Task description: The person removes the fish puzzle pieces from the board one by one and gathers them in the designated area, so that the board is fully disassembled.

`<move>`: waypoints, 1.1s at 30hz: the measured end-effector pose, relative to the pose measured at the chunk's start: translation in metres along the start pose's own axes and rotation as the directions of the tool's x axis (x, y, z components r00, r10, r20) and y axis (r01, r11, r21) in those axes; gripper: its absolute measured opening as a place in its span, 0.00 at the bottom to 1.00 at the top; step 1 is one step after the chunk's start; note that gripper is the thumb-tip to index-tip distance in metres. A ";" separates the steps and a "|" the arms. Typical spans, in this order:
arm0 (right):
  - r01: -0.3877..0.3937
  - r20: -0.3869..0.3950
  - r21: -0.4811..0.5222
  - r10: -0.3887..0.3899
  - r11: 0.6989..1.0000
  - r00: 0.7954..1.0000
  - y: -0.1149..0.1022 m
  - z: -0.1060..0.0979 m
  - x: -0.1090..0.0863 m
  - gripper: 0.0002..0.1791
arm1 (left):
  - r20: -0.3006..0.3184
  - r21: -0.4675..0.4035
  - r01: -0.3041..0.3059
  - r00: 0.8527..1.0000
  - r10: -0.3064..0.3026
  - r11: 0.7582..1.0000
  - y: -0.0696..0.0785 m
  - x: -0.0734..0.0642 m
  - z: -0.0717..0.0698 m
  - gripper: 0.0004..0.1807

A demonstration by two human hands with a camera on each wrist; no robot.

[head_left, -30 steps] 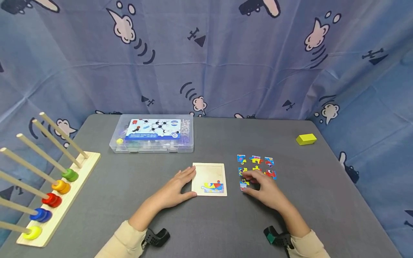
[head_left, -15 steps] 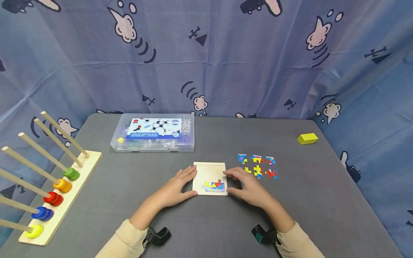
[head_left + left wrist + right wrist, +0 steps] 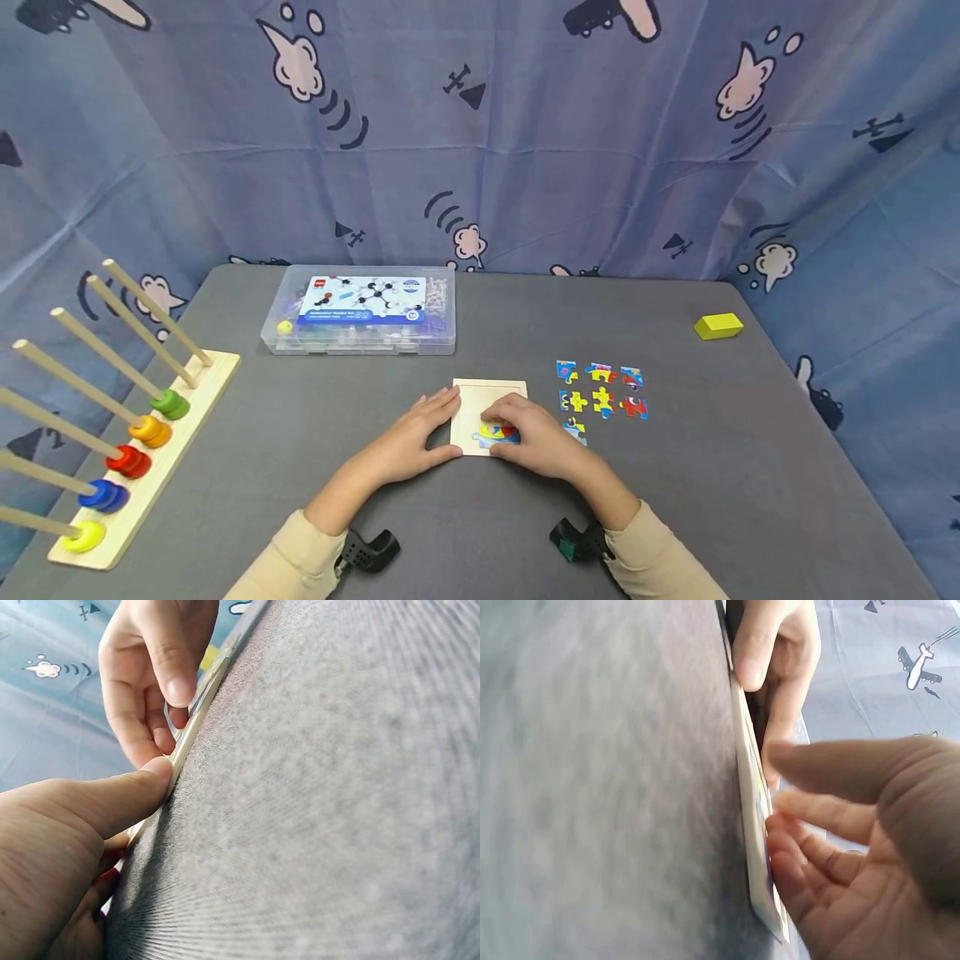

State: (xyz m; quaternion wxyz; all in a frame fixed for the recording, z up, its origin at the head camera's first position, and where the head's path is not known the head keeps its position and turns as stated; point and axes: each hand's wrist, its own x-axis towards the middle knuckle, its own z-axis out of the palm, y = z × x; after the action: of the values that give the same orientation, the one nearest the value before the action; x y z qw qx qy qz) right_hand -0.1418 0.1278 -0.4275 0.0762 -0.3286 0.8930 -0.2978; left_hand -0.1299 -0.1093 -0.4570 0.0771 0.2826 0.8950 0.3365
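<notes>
A square wooden puzzle tray (image 3: 467,408) lies flat on the table, with a few joined colourful jigsaw pieces (image 3: 497,433) in its lower part. My left hand (image 3: 408,437) rests along the tray's left edge, its thumb touching the near corner. Over the tray, my right hand (image 3: 536,437) touches the joined pieces with thumb and fingertips spread apart. The right wrist view shows no piece between the right thumb and fingers (image 3: 791,847); part of the joined pieces is hidden under that hand. Several loose jigsaw pieces (image 3: 602,402) lie in rows to the right.
A clear plastic molecular model kit box (image 3: 360,337) stands behind the tray. To the left is a wooden stacking board (image 3: 187,400) with tall pegs and coloured rings. A yellow block (image 3: 718,326) sits at the back right. Patterned curtains (image 3: 510,192) hang behind the table.
My right hand has moved left from the loose pieces onto the tray, uncovering the loose rows. My left hand has stayed at the tray's left edge.
</notes>
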 end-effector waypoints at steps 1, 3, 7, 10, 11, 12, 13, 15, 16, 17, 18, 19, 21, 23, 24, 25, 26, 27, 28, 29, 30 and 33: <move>-0.009 0.006 -0.002 0.009 1.000 1.000 -0.001 0.001 0.000 0.20 | 0.003 -0.004 0.002 1.000 -0.002 1.000 0.000 0.000 0.000 0.40; -0.026 0.012 0.001 0.026 1.000 1.000 -0.002 0.002 0.001 0.18 | 0.003 -0.010 0.005 1.000 -0.005 1.000 0.000 0.000 0.000 0.39; -0.033 0.008 0.020 0.033 0.999 0.999 -0.001 0.005 0.000 0.16 | -0.002 -0.015 0.003 1.000 -0.003 1.000 0.002 0.000 -0.001 0.39; -0.035 0.004 0.031 0.035 0.999 0.999 0.000 0.006 -0.001 0.15 | -0.005 -0.007 -0.003 1.000 0.003 1.000 0.002 0.000 -0.001 0.39; -0.036 0.004 0.032 0.036 0.999 0.999 0.000 0.007 -0.001 0.15 | -0.006 -0.005 -0.006 1.000 0.006 1.000 0.002 0.000 -0.001 0.39; -0.039 0.004 0.035 0.039 0.999 0.999 0.001 0.007 -0.001 0.15 | -0.006 -0.002 -0.008 1.000 0.008 1.000 0.002 0.000 -0.001 0.39; -0.042 0.004 0.037 0.042 0.998 0.999 0.001 0.008 -0.001 0.15 | -0.006 -0.004 -0.009 1.000 0.009 1.000 0.002 0.000 -0.001 0.39; -0.048 0.003 0.047 0.048 0.998 0.999 0.002 0.008 -0.001 0.15 | -0.004 -0.007 -0.007 1.000 0.007 1.000 0.002 0.000 -0.001 0.39; -0.049 0.001 0.053 0.049 0.997 0.999 0.002 0.008 -0.001 0.15 | -0.002 -0.009 -0.006 1.000 0.006 1.000 0.002 0.000 -0.001 0.39; -0.049 -0.001 0.058 0.049 0.997 0.999 0.002 0.008 -0.001 0.15 | -0.002 -0.011 -0.005 1.000 0.005 1.000 0.002 0.000 -0.001 0.39; -0.047 -0.004 0.064 0.047 0.997 0.999 0.002 0.008 -0.001 0.15 | -0.002 -0.013 -0.004 1.000 0.004 1.000 0.002 0.000 -0.001 0.39; -0.045 -0.007 0.068 0.046 0.997 0.999 0.002 0.008 -0.001 0.15 | -0.003 -0.014 -0.004 1.000 0.004 1.000 0.002 0.000 -0.001 0.39; -0.039 -0.014 0.076 0.040 0.996 0.999 0.002 0.008 -0.002 0.15 | -0.004 -0.012 -0.005 1.000 0.005 1.000 0.002 -0.001 -0.001 0.39; -0.032 -0.021 0.072 0.034 0.997 0.999 0.002 0.008 -0.002 0.16 | -0.006 -0.010 -0.006 1.000 0.005 1.000 0.003 -0.001 -0.002 0.39; -0.028 -0.023 0.067 0.030 0.997 0.999 0.002 0.008 -0.002 0.16 | -0.006 -0.009 -0.005 1.000 0.005 1.000 0.003 -0.001 -0.002 0.39; -0.025 -0.026 0.061 0.027 0.998 0.999 0.001 0.008 -0.003 0.16 | -0.007 -0.008 -0.005 1.000 0.005 1.000 0.003 -0.001 -0.002 0.39; -0.023 -0.029 0.056 0.025 0.998 0.999 0.001 0.007 -0.003 0.17 | -0.007 -0.007 -0.005 1.000 0.005 1.000 0.003 0.000 -0.002 0.39; -0.022 -0.031 0.051 0.024 0.998 0.999 0.000 0.007 -0.003 0.17 | -0.008 -0.008 -0.005 1.000 0.005 1.000 0.003 0.000 -0.002 0.39; -0.022 -0.032 0.044 0.023 0.999 0.999 0.000 0.007 -0.003 0.17 | -0.008 -0.008 -0.005 1.000 0.005 1.000 0.003 0.000 -0.002 0.39; -0.021 -0.031 0.039 0.022 0.999 0.999 -0.001 0.007 -0.003 0.16 | -0.009 -0.009 -0.006 1.000 0.006 1.000 0.003 0.000 -0.002 0.39; -0.020 -0.030 0.034 0.021 0.999 0.999 -0.001 0.006 -0.003 0.16 | -0.009 -0.011 -0.006 1.000 0.005 1.000 0.003 0.000 -0.002 0.39; -0.017 -0.025 0.022 0.018 1.000 1.000 -0.002 0.005 -0.003 0.16 | -0.006 -0.012 -0.005 1.000 0.005 1.000 0.003 0.000 -0.002 0.39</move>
State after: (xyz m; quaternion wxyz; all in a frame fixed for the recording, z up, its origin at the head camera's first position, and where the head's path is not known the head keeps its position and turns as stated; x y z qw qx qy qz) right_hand -0.1370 0.1261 -0.4308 0.0711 -0.3161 0.8935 -0.3110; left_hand -0.1287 -0.1082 -0.4536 0.0752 0.2835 0.8923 0.3431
